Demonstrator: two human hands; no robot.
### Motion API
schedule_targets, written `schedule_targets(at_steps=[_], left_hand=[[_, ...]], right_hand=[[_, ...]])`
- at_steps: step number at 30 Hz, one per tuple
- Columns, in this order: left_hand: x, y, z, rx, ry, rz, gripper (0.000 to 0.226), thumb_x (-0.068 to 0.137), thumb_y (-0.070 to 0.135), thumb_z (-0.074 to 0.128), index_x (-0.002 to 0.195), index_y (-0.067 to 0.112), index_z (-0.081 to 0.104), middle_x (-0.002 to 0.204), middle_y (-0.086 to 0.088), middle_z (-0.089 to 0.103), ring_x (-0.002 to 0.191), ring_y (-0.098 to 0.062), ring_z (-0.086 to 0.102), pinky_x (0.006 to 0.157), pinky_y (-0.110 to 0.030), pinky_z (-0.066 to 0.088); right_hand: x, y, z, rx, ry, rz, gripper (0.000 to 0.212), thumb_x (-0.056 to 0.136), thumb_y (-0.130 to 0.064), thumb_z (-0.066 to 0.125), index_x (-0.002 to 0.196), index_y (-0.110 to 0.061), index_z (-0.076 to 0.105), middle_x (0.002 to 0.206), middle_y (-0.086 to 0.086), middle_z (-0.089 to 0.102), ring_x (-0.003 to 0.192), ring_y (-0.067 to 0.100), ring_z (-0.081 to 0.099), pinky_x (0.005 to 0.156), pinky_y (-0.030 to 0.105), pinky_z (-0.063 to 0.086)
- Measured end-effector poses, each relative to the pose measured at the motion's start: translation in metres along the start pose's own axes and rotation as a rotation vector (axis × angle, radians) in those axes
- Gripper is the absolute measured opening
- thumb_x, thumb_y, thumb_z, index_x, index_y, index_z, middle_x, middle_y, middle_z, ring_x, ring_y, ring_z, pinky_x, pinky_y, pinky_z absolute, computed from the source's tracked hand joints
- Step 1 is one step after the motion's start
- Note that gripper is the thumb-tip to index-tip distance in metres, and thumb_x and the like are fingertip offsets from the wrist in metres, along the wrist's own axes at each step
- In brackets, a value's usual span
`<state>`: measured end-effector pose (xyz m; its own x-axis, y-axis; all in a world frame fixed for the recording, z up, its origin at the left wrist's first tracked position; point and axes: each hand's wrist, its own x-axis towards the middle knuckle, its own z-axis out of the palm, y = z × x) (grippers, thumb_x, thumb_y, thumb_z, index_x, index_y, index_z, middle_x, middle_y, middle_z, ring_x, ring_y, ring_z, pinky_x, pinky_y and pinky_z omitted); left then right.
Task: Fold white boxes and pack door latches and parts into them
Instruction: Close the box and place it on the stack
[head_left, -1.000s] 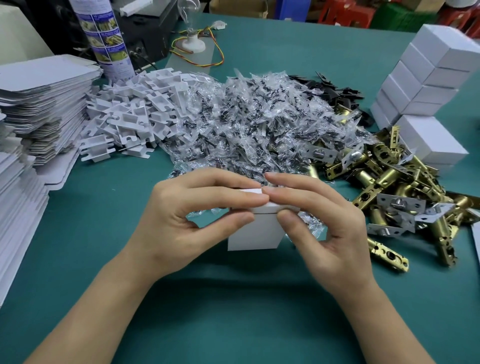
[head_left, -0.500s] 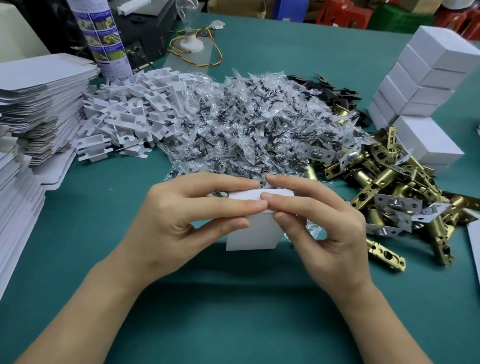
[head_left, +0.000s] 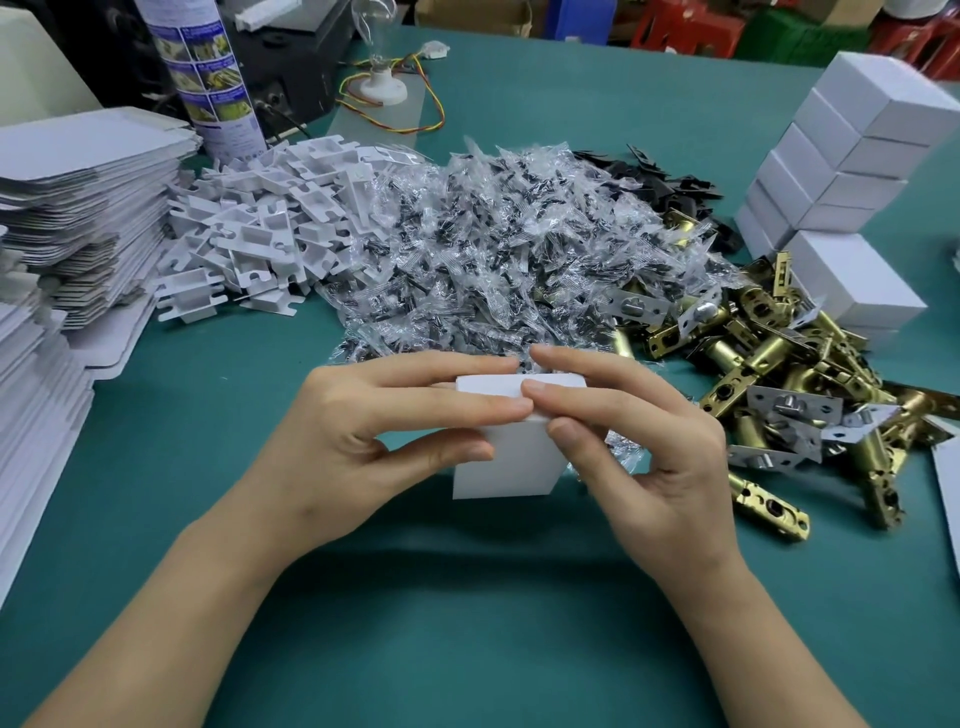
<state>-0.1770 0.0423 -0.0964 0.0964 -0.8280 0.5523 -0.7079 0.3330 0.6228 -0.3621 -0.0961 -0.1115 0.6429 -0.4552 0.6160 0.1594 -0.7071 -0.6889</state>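
A small white box (head_left: 511, 462) stands upright on the green table (head_left: 467, 623) in front of me. My left hand (head_left: 363, 441) grips its left side, fingers across the top flap and thumb on the front face. My right hand (head_left: 644, 452) pinches the top right edge, with its fingertips meeting the left fingers over the flap. Brass door latches (head_left: 779, 374) lie heaped to the right. Behind the box is a big pile of clear screw packets (head_left: 493, 260). White plastic parts (head_left: 249, 234) are piled at the left.
Flat box blanks (head_left: 78, 208) are stacked along the left edge. Finished white boxes (head_left: 852, 156) are stacked at the far right. Black plates (head_left: 660, 176) lie behind the packets. A spray can (head_left: 213, 78) and a bulb with wires (head_left: 382, 78) stand at the back.
The top flap has come further down onto the box under both hands' fingers. The box stays in the same place.
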Motion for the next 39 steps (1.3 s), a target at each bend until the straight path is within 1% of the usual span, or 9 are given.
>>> schedule_targets(at_steps=[14, 18, 21, 24, 28, 31, 35, 37, 39], left_hand=[[0.000, 0.000, 0.004, -0.094, 0.045, -0.023, 0.028, 0.091, 0.016, 0.073, 0.119, 0.017, 0.074, 0.127, 0.003, 0.072, 0.118, -0.010, 0.070, 0.099, -0.027, 0.055], [-0.002, -0.001, 0.005, -0.169, 0.079, -0.098, 0.036, 0.087, 0.023, 0.077, 0.123, 0.024, 0.075, 0.121, 0.012, 0.076, 0.110, -0.008, 0.073, 0.090, -0.022, 0.058], [-0.005, -0.004, 0.003, -0.211, 0.028, -0.259, 0.064, 0.079, 0.034, 0.083, 0.140, 0.042, 0.063, 0.115, 0.020, 0.076, 0.100, -0.002, 0.075, 0.089, -0.014, 0.055], [-0.007, -0.009, 0.004, -0.247, -0.065, -0.347, 0.074, 0.078, 0.028, 0.083, 0.145, 0.043, 0.055, 0.117, 0.021, 0.076, 0.102, -0.003, 0.075, 0.089, -0.015, 0.056], [-0.006, -0.010, 0.006, -0.307, -0.214, -0.448, 0.055, 0.083, 0.025, 0.080, 0.133, 0.040, 0.061, 0.114, 0.020, 0.077, 0.103, -0.003, 0.075, 0.088, -0.018, 0.057], [-0.005, -0.013, 0.009, -0.336, -0.138, -0.529, 0.041, 0.089, 0.016, 0.079, 0.125, 0.034, 0.068, 0.114, 0.012, 0.078, 0.103, -0.010, 0.076, 0.086, -0.022, 0.059], [-0.001, -0.011, 0.017, -0.503, -0.043, -0.698, 0.026, 0.095, 0.013, 0.072, 0.119, 0.024, 0.071, 0.103, 0.000, 0.081, 0.085, -0.018, 0.079, 0.065, -0.028, 0.063], [0.000, -0.010, 0.022, -0.603, 0.009, -0.770, 0.026, 0.091, 0.021, 0.073, 0.117, 0.019, 0.072, 0.095, -0.006, 0.082, 0.074, -0.020, 0.078, 0.058, -0.027, 0.061], [0.001, -0.010, 0.024, -0.679, 0.056, -0.822, 0.039, 0.083, 0.032, 0.077, 0.118, 0.015, 0.071, 0.093, -0.009, 0.081, 0.069, -0.021, 0.077, 0.057, -0.025, 0.060]], right_hand=[[-0.002, 0.000, 0.003, 0.016, 0.032, 0.029, 0.017, 0.099, -0.015, 0.064, 0.110, -0.013, 0.077, 0.119, 0.007, 0.071, 0.116, 0.021, 0.068, 0.080, 0.041, 0.058], [-0.003, -0.004, 0.004, 0.065, 0.030, 0.097, 0.019, 0.100, -0.021, 0.064, 0.114, -0.019, 0.076, 0.123, -0.002, 0.071, 0.118, 0.019, 0.067, 0.076, 0.036, 0.056], [-0.004, -0.006, 0.003, 0.152, 0.005, 0.241, 0.034, 0.099, -0.028, 0.065, 0.133, -0.031, 0.063, 0.127, -0.011, 0.070, 0.119, 0.020, 0.065, 0.080, 0.029, 0.056], [-0.013, -0.007, -0.003, 0.162, -0.088, 0.370, 0.055, 0.094, -0.024, 0.070, 0.142, -0.038, 0.048, 0.127, -0.014, 0.067, 0.122, 0.018, 0.064, 0.080, 0.025, 0.056], [-0.036, -0.011, 0.002, 0.019, -0.121, 0.430, 0.058, 0.088, -0.020, 0.073, 0.135, -0.044, 0.048, 0.123, -0.025, 0.067, 0.121, 0.004, 0.062, 0.088, 0.023, 0.055], [-0.048, -0.017, 0.018, -0.059, -0.052, 0.526, 0.075, 0.085, -0.021, 0.082, 0.144, -0.039, 0.040, 0.127, -0.025, 0.063, 0.123, -0.002, 0.058, 0.102, 0.023, 0.049], [-0.051, -0.033, 0.042, -0.196, -0.061, 0.575, 0.111, 0.076, -0.047, 0.085, 0.157, -0.041, 0.009, 0.153, -0.020, 0.038, 0.140, 0.000, 0.041, 0.114, 0.024, 0.037], [-0.046, -0.039, 0.050, -0.303, -0.067, 0.550, 0.113, 0.074, -0.058, 0.082, 0.157, -0.040, 0.006, 0.153, -0.021, 0.029, 0.142, 0.000, 0.033, 0.111, 0.019, 0.034], [-0.039, -0.041, 0.055, -0.408, -0.043, 0.511, 0.104, 0.076, -0.063, 0.078, 0.156, -0.037, 0.018, 0.145, -0.021, 0.031, 0.136, 0.002, 0.036, 0.104, 0.020, 0.036]])
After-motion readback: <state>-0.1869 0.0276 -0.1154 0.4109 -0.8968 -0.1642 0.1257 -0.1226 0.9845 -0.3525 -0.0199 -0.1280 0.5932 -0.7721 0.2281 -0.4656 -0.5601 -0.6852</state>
